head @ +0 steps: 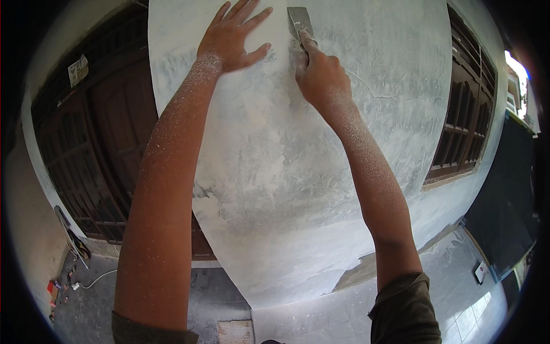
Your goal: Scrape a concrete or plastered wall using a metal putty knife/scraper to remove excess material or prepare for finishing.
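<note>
My left hand [234,36] lies against the upper part of a white-grey plastered wall [275,172], its fingers spread and holding nothing. Just to its right, my right hand [324,73] grips a putty knife [301,20], with the wide metal blade pointing up along the wall and a finger resting on the blade's base. Both forearms carry white dust. Patchy filler and thin cracks mark the wall, and bare grey-brown patches show at its foot.
Dark wooden doors [124,103] stand on the left, a dark wooden window [466,116] on the right. A white cable [96,278] and small items lie on the floor at lower left. A dark sheet [502,189] hangs at far right. A flat board [235,332] lies below.
</note>
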### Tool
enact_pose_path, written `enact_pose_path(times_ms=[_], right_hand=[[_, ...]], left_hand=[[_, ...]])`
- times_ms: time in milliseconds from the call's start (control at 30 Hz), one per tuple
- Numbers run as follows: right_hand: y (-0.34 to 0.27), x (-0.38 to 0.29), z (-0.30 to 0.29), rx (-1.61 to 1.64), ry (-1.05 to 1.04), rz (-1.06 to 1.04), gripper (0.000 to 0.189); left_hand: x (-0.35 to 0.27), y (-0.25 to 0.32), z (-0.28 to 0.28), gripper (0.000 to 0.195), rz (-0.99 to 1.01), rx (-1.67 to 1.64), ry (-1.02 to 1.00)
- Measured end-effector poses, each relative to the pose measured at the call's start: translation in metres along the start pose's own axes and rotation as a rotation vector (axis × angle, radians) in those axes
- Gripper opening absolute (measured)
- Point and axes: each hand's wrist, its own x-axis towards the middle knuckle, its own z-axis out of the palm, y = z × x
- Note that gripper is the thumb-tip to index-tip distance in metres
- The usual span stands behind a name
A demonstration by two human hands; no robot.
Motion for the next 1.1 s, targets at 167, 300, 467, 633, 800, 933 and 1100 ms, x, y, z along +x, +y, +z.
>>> enact_pose_path(times_ms=[167, 300, 467, 633, 800, 933, 1100], right_hand=[[0.008, 0.018, -0.004, 0.029, 0.101, 0.006, 0.051], [0.004, 0.018, 0.001, 0.014, 0.124, -0.015, 0.05], [0.004, 0.003, 0.003, -0.02, 0.052, 0.013, 0.049], [0.003, 0.015, -0.001, 0.018, 0.106, -0.001, 0.05], [-0.004, -0.004, 0.002, -0.03, -0.063, 0.021, 0.055], [0.002, 0.022, -0.006, -0.014, 0.04, -0.003, 0.056], [-0.004, -0.001, 0.005, 0.014, -0.016, 0.013, 0.055]], left_hand=[[0.008, 0.008, 0.0, 0.086, 0.007, -0.025, 0.005], [0.004, 0.006, 0.0, 0.086, 0.003, -0.023, 0.004], [0.003, 0.004, -0.003, 0.086, 0.0, -0.033, 0.014], [0.006, 0.006, 0.001, 0.085, 0.007, -0.038, 0.02], [0.001, -0.001, 0.001, 0.084, 0.005, -0.021, 0.022], [0.007, 0.006, 0.001, 0.084, 0.014, -0.034, 0.031], [0.0, 0.0, 0.0, 0.085, -0.001, -0.027, 0.017]])
